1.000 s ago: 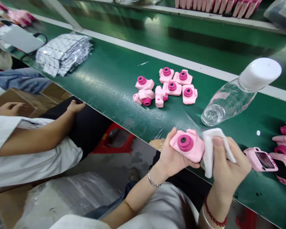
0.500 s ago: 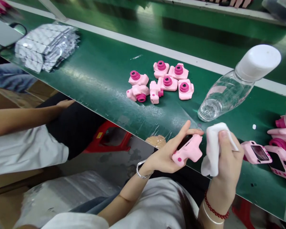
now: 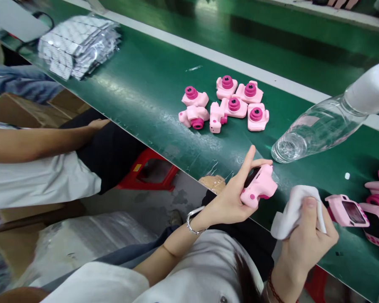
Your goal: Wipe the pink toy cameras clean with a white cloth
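Mid-wipe, I reckon: my left hand (image 3: 232, 198) grips the pink toy camera (image 3: 259, 189), right hand (image 3: 308, 235) clenches the white cloth (image 3: 292, 212) (apart), so next I'd bring them together.

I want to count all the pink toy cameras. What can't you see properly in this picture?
- Pink cameras at right: cut off by the head view's edge, so uncountable.
- Bottle: cap end cut by the same edge.
- Camera in the left hand: lens side turned away, fingers cover part.
- Cloth: partly hidden by the right hand.
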Tool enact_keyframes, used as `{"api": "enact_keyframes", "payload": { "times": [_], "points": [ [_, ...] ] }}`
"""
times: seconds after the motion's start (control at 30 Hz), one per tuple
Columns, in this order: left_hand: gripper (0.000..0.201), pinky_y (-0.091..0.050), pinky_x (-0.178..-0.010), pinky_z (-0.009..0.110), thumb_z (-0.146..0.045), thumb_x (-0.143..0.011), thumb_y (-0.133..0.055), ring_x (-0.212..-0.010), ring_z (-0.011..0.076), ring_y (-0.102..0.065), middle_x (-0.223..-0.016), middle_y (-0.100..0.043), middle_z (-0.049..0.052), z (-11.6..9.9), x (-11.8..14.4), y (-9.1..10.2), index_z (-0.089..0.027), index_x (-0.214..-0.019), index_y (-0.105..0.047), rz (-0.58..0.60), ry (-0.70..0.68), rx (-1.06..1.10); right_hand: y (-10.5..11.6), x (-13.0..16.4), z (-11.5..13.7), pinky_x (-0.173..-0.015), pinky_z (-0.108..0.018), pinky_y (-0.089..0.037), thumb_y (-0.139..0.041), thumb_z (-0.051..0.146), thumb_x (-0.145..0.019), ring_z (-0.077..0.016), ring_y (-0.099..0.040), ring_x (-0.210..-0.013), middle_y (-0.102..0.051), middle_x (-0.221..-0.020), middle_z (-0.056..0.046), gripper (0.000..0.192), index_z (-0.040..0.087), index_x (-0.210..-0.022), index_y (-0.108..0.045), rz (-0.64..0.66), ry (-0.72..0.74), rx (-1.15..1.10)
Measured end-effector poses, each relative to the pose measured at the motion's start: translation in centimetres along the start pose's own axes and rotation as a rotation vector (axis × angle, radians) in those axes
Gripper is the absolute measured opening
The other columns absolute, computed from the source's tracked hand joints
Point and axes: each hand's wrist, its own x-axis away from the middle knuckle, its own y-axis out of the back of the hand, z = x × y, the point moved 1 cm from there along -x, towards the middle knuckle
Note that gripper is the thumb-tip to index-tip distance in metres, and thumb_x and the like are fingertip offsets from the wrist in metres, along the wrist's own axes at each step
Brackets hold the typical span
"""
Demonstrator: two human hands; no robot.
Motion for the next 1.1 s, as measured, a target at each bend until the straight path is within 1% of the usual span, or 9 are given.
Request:
{"api": "enact_keyframes", "payload": {
  "times": [0.1, 0.2, 0.27, 0.4, 0.53, 0.7, 0.8, 0.97, 1.1],
  "points": [
    [0.116, -0.035, -0.123, 0.042, -0.001, -0.079, -0.064, -0.146, 0.0253, -0.046, -0.16, -0.046, 0.008, 0.3, -0.2, -0.2, -0.039, -0.165, 0.002, 0.057, -0.1, -0.058, -1.0, 0.8, 1.0, -0.052, -0.023, -0.041, -0.071, 0.029, -0.093, -0.0112, -0.054, -0.057, -0.064, -0.067, 0.0, 0.014, 0.018, -0.091, -0.079, -0.013, 0.264, 0.036],
    [0.109, -0.04, -0.12, 0.04, -0.012, -0.083, -0.071, -0.144, 0.0258, -0.049, -0.159, -0.048, 0.008, 0.1, -0.4, 0.0, -0.038, -0.166, -0.006, 0.031, -0.035, 0.06, -1.4, 1.1, 1.9, -0.051, -0.02, -0.04, -0.069, 0.014, -0.092, -0.0078, -0.051, -0.053, -0.061, -0.067, 0.003, 0.019, 0.024, -0.105, -0.079, 0.391, 0.564, 0.009],
    [0.106, -0.047, -0.113, 0.038, -0.018, -0.081, -0.076, -0.141, 0.0266, -0.053, -0.157, -0.051, 0.009, -0.1, -0.4, 0.4, -0.037, -0.165, -0.014, 0.028, 0.083, 0.22, -1.0, 0.8, 1.7, -0.047, -0.019, -0.038, -0.069, 0.01, -0.091, -0.0068, -0.049, -0.051, -0.06, -0.067, 0.005, 0.03, 0.028, -0.114, -0.077, 0.555, 0.577, -0.032],
    [0.108, -0.056, -0.098, 0.033, -0.015, -0.068, -0.083, -0.132, 0.0289, -0.06, -0.154, -0.056, 0.009, -0.2, -0.4, 1.2, -0.035, -0.161, -0.031, 0.087, 0.368, 0.546, -0.1, -0.2, 0.8, -0.047, -0.021, -0.038, -0.068, 0.007, -0.09, -0.0077, -0.05, -0.054, -0.061, -0.072, 0.005, 0.039, 0.031, -0.12, -0.075, 0.381, 0.523, -0.114],
    [0.107, -0.053, -0.099, 0.031, -0.008, -0.058, -0.081, -0.133, 0.0288, -0.06, -0.144, -0.064, 0.005, -0.2, -0.3, 1.3, -0.033, -0.155, -0.044, 0.138, 0.457, 0.734, -1.6, -0.7, 1.4, -0.049, -0.022, -0.037, -0.072, 0.01, -0.09, -0.0073, -0.046, -0.053, -0.052, -0.065, 0.006, 0.03, 0.03, -0.112, -0.076, 0.442, 0.632, -0.05],
    [0.1, -0.054, -0.099, 0.033, -0.019, -0.062, -0.086, -0.124, 0.0275, -0.062, -0.14, -0.063, 0.005, -0.3, 0.3, 0.5, -0.032, -0.153, -0.047, 0.092, 0.516, 0.613, -2.8, -0.8, 1.5, -0.053, -0.026, -0.04, -0.068, 0.018, -0.095, -0.0114, -0.054, -0.056, -0.064, -0.067, 0.0, 0.014, 0.022, -0.103, -0.078, 0.012, 0.617, 0.193],
    [0.094, -0.05, -0.11, 0.039, -0.034, -0.073, -0.08, -0.129, 0.0249, -0.059, -0.144, -0.058, 0.001, 0.1, 0.7, 0.0, -0.04, -0.156, -0.037, -0.013, 0.517, 0.638, -2.6, 0.1, 1.1, -0.053, -0.027, -0.039, -0.066, 0.024, -0.096, -0.012, -0.052, -0.055, -0.062, -0.064, 0.0, 0.012, 0.022, -0.099, -0.078, -0.007, 0.653, 0.172],
    [0.109, -0.055, -0.106, 0.044, -0.035, -0.072, -0.085, -0.144, 0.0321, -0.047, -0.173, -0.02, 0.006, -0.2, 0.7, -0.4, -0.041, -0.162, -0.023, 0.172, 0.486, 0.328, -2.9, 0.4, -0.2, -0.06, -0.029, -0.047, -0.068, 0.041, -0.095, -0.0155, -0.061, -0.064, -0.072, -0.076, -0.005, 0.025, 0.019, -0.096, -0.08, 0.068, 0.292, 0.113],
    [0.088, -0.046, -0.116, 0.046, -0.044, -0.063, -0.094, -0.136, 0.0324, -0.054, -0.151, -0.053, 0.014, -0.8, 0.0, -0.2, -0.023, -0.14, -0.056, 0.091, 0.303, -0.114, -3.3, -0.6, -1.7, -0.072, -0.034, -0.053, -0.075, 0.056, -0.083, -0.0218, -0.068, -0.079, -0.076, -0.09, -0.009, 0.043, 0.016, -0.098, -0.08, 0.0, -0.109, -0.038]
  ]
}}
